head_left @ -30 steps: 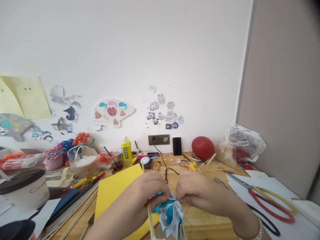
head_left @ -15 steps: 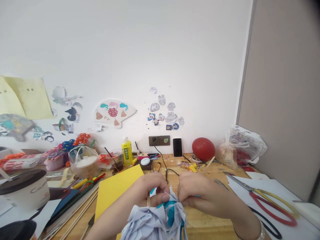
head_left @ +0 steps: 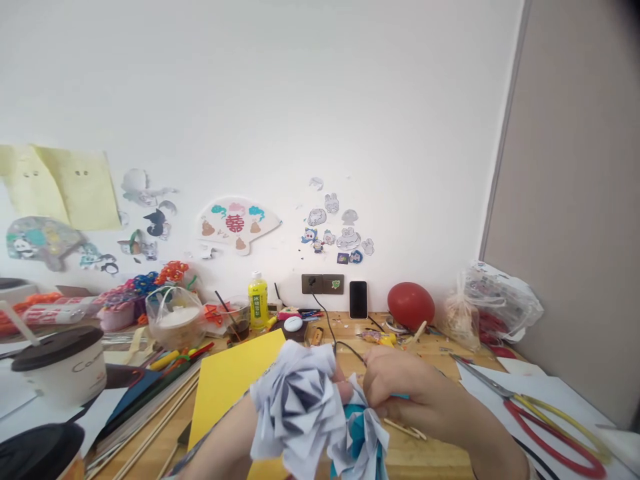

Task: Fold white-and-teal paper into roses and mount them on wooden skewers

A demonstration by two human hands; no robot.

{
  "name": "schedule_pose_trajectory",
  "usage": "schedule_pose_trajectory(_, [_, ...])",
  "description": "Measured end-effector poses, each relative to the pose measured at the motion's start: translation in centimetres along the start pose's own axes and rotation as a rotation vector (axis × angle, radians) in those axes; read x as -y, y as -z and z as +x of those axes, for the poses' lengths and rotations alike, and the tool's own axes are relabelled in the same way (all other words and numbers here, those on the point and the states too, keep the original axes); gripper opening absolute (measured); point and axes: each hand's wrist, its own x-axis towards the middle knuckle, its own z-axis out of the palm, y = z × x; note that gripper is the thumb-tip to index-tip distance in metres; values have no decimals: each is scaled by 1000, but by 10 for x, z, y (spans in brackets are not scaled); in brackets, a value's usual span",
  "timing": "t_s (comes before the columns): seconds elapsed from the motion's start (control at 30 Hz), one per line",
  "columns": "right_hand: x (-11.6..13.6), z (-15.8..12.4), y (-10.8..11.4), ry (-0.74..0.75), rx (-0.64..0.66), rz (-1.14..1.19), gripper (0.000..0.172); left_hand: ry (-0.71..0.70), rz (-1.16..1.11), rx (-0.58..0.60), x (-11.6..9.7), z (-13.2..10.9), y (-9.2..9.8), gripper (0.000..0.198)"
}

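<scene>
A large folded white paper flower (head_left: pixel 303 407) faces me at the bottom centre and hides most of my left hand (head_left: pixel 344 387), of which a few fingertips show behind it. To its right hangs a smaller white and teal folded paper piece (head_left: pixel 361 433). My right hand (head_left: pixel 400 383) is just above and right of that piece, its fingers bent and pressed together at the paper's edge. A bit of teal shows beside those fingers. Thin wooden sticks (head_left: pixel 407 429) show below my right hand.
Yellow paper (head_left: pixel 235 373) lies behind my left forearm. Large scissors (head_left: pixel 505 393) rest on white sheets at right. Cups (head_left: pixel 65 373), long sticks and a yellow bottle (head_left: pixel 258 303) stand or lie left. A phone (head_left: pixel 358 300) and red balloon (head_left: pixel 411 305) are at the wall.
The white flower has risen and turned toward me, now covering my left hand. My right hand has shifted slightly right. The view has moved a little to the left.
</scene>
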Motion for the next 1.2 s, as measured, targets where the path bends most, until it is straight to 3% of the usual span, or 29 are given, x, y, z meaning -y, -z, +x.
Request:
schedule_pose_trajectory(0.1, [-1, -1, 0, 1, -35, -6, 20, 58, -25, 27, -6, -2, 3, 24])
schedule_pose_trajectory(0.23, [-1, 0, 1, 47, -152, -113, 21, 37, -112, -14, 0, 1, 8, 28])
schedule_pose_trajectory(0.43, [5, 3, 1, 113, -263, -368, 19, -245, -94, -138, 5, 6, 16, 19])
schedule_pose_trajectory(0.57, [9, 5, 0, 137, -276, -433, 18, -325, -37, -82, 4, 4, 19, 18])
schedule_pose_trajectory(0.87, [9, 4, 0, 133, -287, -469, 19, -358, 43, -9, 7, 0, 24, 17])
schedule_pose_trajectory(1.2, [10, 5, -1, 154, -262, -526, 18, -490, 268, -90, -10, -7, 20, 11])
